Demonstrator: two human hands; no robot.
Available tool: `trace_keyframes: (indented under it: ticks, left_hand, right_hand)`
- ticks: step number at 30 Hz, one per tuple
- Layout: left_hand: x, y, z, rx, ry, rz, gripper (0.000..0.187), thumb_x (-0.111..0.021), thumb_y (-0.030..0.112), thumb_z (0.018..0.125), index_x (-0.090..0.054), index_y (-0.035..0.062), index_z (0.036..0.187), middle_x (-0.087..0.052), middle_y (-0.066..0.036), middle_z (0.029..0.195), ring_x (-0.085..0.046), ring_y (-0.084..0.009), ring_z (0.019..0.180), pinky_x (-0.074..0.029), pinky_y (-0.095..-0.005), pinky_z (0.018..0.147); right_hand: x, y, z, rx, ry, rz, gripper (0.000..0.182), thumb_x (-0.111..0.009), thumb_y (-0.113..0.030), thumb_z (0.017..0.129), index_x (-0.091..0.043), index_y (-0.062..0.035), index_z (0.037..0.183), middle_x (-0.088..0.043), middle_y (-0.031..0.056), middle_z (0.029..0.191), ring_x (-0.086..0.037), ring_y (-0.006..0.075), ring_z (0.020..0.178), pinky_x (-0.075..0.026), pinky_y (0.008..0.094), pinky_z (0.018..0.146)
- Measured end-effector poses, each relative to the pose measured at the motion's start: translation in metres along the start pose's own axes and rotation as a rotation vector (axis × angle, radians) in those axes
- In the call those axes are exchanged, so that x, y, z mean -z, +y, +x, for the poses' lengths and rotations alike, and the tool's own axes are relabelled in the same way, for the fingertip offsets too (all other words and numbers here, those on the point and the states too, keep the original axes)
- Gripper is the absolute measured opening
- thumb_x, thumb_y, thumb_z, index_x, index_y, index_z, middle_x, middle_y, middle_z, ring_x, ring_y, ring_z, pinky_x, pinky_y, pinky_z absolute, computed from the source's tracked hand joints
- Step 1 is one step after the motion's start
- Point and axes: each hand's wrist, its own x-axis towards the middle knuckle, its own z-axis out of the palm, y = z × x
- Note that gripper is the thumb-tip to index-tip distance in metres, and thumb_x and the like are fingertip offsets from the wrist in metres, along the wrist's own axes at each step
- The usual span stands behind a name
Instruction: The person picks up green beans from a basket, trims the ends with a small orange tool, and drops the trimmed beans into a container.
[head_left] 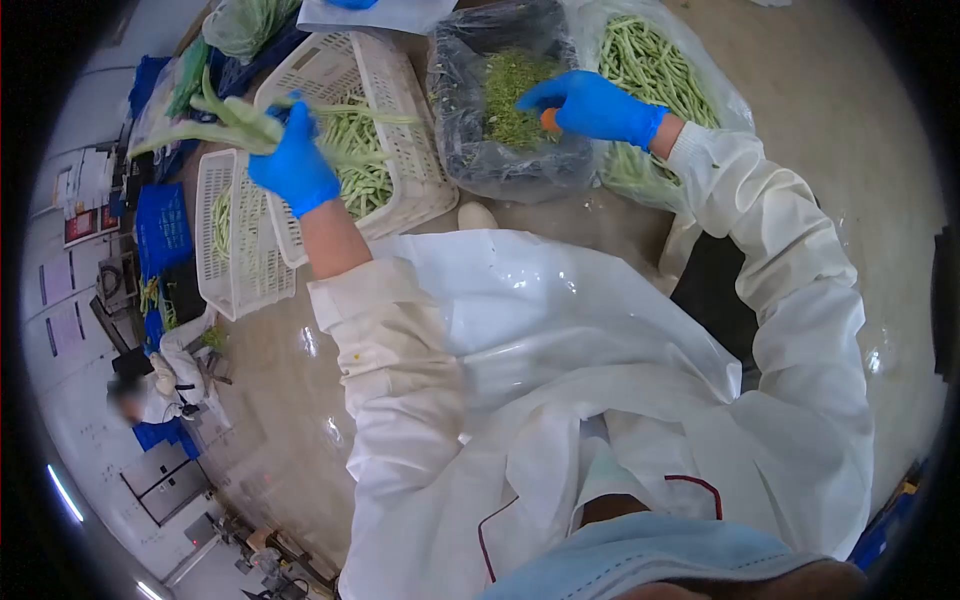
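Observation:
My left hand [295, 160], in a blue glove, is closed around a bunch of long green beans [240, 127], whose ends stick out on both sides. It is over a white perforated crate [425, 185] with more green beans [362, 170] inside. My right hand [600, 108], also blue-gloved, has its fingers curled round a small orange-handled tool [550, 120]; the tool's working end cannot be made out. Below that hand is a dark bin lined with clear plastic [465, 165], holding short green trimmings [510, 95].
A clear bag [735, 95] of cut beans [655, 70] stands right of the bin. A second white crate [245, 285] is at the left, with bagged greens [245, 25] behind. Farther left, a person in white [170, 385] sits low. Wet floor [290, 400] surrounds me.

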Motion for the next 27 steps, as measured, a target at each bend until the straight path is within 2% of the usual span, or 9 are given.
trace_keyframes:
  ticks: [3, 4, 8, 14, 17, 20, 23, 24, 27]
  left_hand:
    - [0.024, -0.014, 0.021, 0.227, 0.171, 0.317, 0.026, -0.069, -0.002, 0.069, -0.059, -0.0056, 0.092, -0.061, -0.009, 0.082, -0.057, -0.0145, 0.062, -0.047, -0.0262, 0.053]
    - [0.023, -0.018, 0.017, 0.253, 0.018, 0.101, 0.029, -0.07, 0.001, 0.069, -0.059, -0.0041, 0.095, -0.061, -0.008, 0.082, -0.055, -0.0127, 0.059, -0.044, -0.0255, 0.05]
    - [-0.018, -0.003, -0.021, 0.601, -0.529, -0.119, 0.033, -0.07, 0.007, 0.068, -0.059, -0.002, 0.098, -0.058, -0.005, 0.076, -0.047, -0.009, 0.051, -0.037, -0.0223, 0.046]
    - [-0.06, 0.017, -0.071, 0.658, -1.099, -0.035, 0.041, -0.063, 0.015, 0.075, -0.055, -0.0058, 0.109, -0.062, -0.01, 0.083, -0.048, -0.0093, 0.052, -0.037, -0.0203, 0.047]
    - [-0.067, 0.017, -0.079, 0.693, -1.106, -0.111, 0.039, -0.063, 0.015, 0.075, -0.056, -0.0051, 0.107, -0.062, -0.01, 0.081, -0.049, -0.0097, 0.052, -0.037, -0.0201, 0.047]
    - [-0.068, 0.015, -0.074, 0.744, -1.116, -0.122, 0.033, -0.063, 0.011, 0.074, -0.057, -0.0039, 0.103, -0.063, -0.011, 0.082, -0.048, -0.0097, 0.049, -0.037, -0.0225, 0.046]
    - [-0.068, 0.018, -0.074, 0.768, -1.082, -0.165, 0.03, -0.066, 0.011, 0.073, -0.058, -0.0033, 0.099, -0.062, -0.01, 0.076, -0.05, -0.0107, 0.051, -0.039, -0.023, 0.046]
    - [-0.067, 0.016, -0.074, 0.731, -1.028, -0.123, 0.029, -0.068, 0.011, 0.072, -0.059, -0.0032, 0.096, -0.062, -0.009, 0.074, -0.051, -0.011, 0.051, -0.04, -0.0232, 0.047]
    - [-0.063, 0.005, -0.071, 0.632, -0.902, 0.008, 0.028, -0.071, 0.011, 0.07, -0.059, -0.0026, 0.092, -0.06, -0.007, 0.071, -0.052, -0.0113, 0.052, -0.041, -0.0233, 0.048]
  right_hand:
    - [-0.006, 0.006, 0.006, 0.272, 0.278, -0.22, 0.036, -0.054, -0.009, 0.077, -0.059, -0.012, 0.113, -0.061, 0.0117, 0.106, -0.057, 0.0185, 0.09, -0.045, 0.0305, 0.083]
    - [-0.006, 0.005, 0.01, 0.379, 0.387, -0.328, 0.037, -0.054, -0.008, 0.078, -0.058, -0.0133, 0.114, -0.06, 0.0118, 0.108, -0.057, 0.0186, 0.093, -0.044, 0.0303, 0.083]
    - [0.01, -0.016, 0.013, 0.242, 0.251, -0.08, 0.039, -0.05, -0.007, 0.079, -0.055, -0.0106, 0.118, -0.059, 0.0109, 0.11, -0.056, 0.0179, 0.099, -0.042, 0.0303, 0.087]
    - [0.022, -0.03, 0.013, 0.365, 0.25, 0.147, 0.038, -0.048, -0.01, 0.082, -0.053, -0.0063, 0.119, -0.059, 0.0091, 0.109, -0.054, 0.0168, 0.1, -0.042, 0.0289, 0.088]
    - [0.028, -0.029, 0.01, 0.354, 0.194, 0.282, 0.036, -0.052, -0.014, 0.083, -0.054, -0.0036, 0.116, -0.061, 0.0093, 0.106, -0.058, 0.0174, 0.093, -0.046, 0.0295, 0.084]
    - [0.037, -0.028, 0.006, 0.185, 0.169, 0.737, 0.032, -0.05, -0.012, 0.083, -0.057, -0.005, 0.114, -0.06, 0.0044, 0.102, -0.056, 0.0121, 0.089, -0.045, 0.0262, 0.081]
    - [0.049, -0.026, 0.003, 0.226, 0.163, 0.677, 0.032, -0.053, -0.016, 0.084, -0.056, -0.0012, 0.113, -0.059, 0.008, 0.104, -0.057, 0.0138, 0.09, -0.048, 0.0276, 0.082]
    - [0.048, -0.025, 0.011, 0.319, 0.086, 0.822, 0.029, -0.053, -0.015, 0.083, -0.059, -0.0025, 0.108, -0.061, 0.0061, 0.1, -0.058, 0.0131, 0.086, -0.049, 0.0271, 0.077]
    - [0.062, -0.023, -0.002, 0.273, 0.082, 0.281, 0.025, -0.053, -0.013, 0.08, -0.062, -0.0043, 0.102, -0.063, 0.0055, 0.091, -0.058, 0.0124, 0.081, -0.049, 0.0279, 0.072]
